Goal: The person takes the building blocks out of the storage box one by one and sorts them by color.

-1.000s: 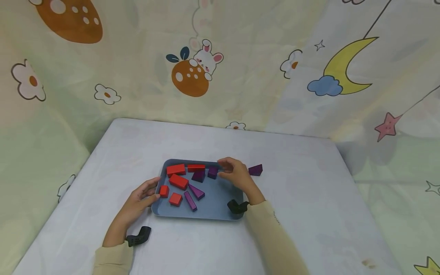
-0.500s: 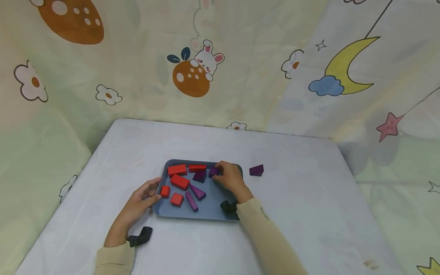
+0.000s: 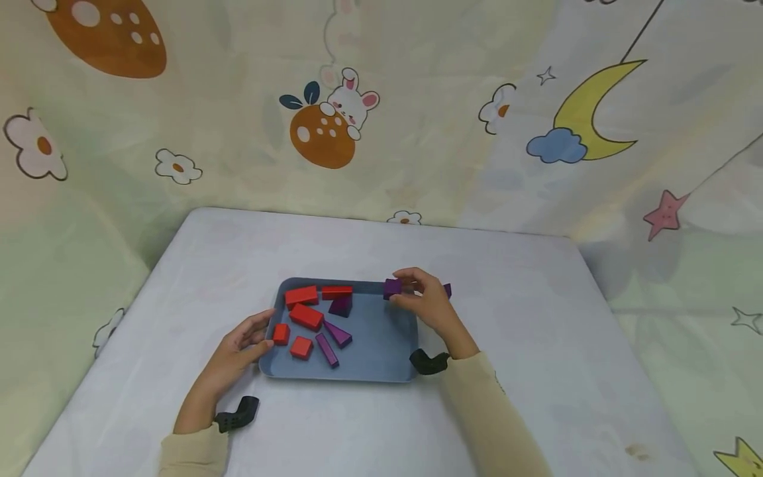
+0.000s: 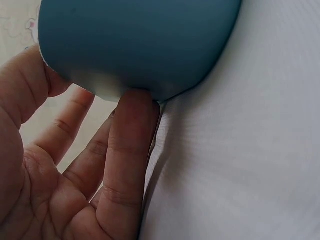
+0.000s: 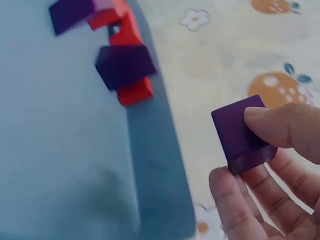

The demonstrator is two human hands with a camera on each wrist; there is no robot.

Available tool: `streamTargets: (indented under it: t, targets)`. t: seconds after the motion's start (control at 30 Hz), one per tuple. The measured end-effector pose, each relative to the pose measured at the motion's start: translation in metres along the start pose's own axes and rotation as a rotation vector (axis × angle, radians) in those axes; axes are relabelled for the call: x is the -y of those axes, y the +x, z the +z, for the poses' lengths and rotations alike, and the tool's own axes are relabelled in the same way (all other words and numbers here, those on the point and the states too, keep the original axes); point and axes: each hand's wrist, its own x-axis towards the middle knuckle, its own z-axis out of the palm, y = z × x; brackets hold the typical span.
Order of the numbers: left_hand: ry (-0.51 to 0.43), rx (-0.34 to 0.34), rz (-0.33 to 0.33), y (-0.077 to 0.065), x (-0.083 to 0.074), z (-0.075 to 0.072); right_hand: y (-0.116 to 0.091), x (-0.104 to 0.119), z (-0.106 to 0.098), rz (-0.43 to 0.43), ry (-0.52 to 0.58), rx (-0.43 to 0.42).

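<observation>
My left hand [image 3: 237, 351] holds the blue tray [image 3: 375, 351] by its left edge. In the left wrist view one digit reaches behind the rim and a fingertip presses the outer wall. My right hand [image 3: 430, 301] pinches a purple block [image 5: 240, 132] between thumb and fingers, above the tray's back right rim. Inside the tray, several red blocks [image 3: 306, 317] lie to the left. Beside them are a dark purple block [image 3: 341, 306], a purple wedge [image 3: 338, 334] and a thin purple bar [image 3: 326, 350]. Another purple block [image 3: 448, 290] lies on the table, mostly hidden behind my right hand.
The tray rests on a white-covered table [image 3: 512, 397]. A printed cloth backdrop [image 3: 429, 132] rises behind the table's far edge. A black wrist device [image 3: 238, 414] is on my left wrist, and a similar device [image 3: 429, 362] is on my right.
My right hand came down onto the purple block at the tray's back, took hold of it and has lifted it up and rightward. My left hand stays at the tray's left edge.
</observation>
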Motion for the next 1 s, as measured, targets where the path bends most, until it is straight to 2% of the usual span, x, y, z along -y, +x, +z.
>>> streamTargets:
  t: [0.1,0.4,0.67,0.77,1.0]
  targets:
    - [-0.003,0.0,-0.004,-0.001,0.0,-0.001,-0.005,-0.004,-0.016,-0.007,0.045,-0.015]
    - [-0.008,-0.004,0.013,-0.001,-0.001,0.0,-0.02,-0.024,-0.064,0.018,0.009,-0.103]
    - [-0.003,-0.004,-0.001,-0.002,-0.004,0.0,-0.028,-0.046,-0.096,-0.016,-0.02,-0.189]
    - [-0.004,-0.008,-0.005,-0.002,-0.005,0.0,-0.029,-0.054,-0.102,0.01,-0.044,-0.193]
    - [-0.016,-0.001,-0.012,-0.001,-0.004,0.002,-0.028,-0.071,-0.106,0.153,-0.151,-0.146]
